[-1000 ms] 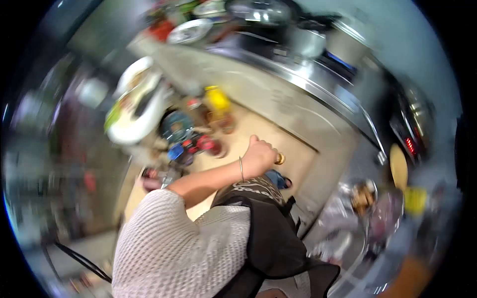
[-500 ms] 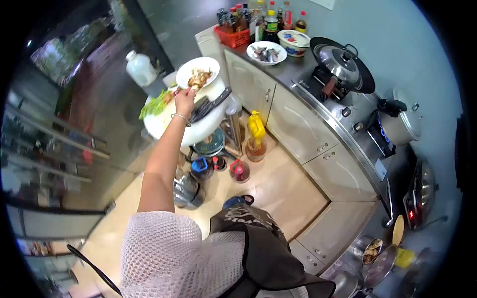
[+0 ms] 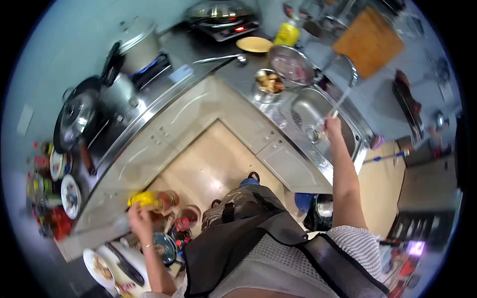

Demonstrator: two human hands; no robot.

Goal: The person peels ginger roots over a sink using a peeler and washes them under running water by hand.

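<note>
While the right hand grasps the lower end of the faucet spout arching over the steel sink, the left hand hangs well apart on the other side, fingers half curled. It is blurred and lines up with the yellow jug on the floor; I cannot tell whether it holds anything. On the bench, 1 steel pot of brown chunks stands just beside the sink. Near the left forearm, a black knife lies beside a white bowl.
</note>
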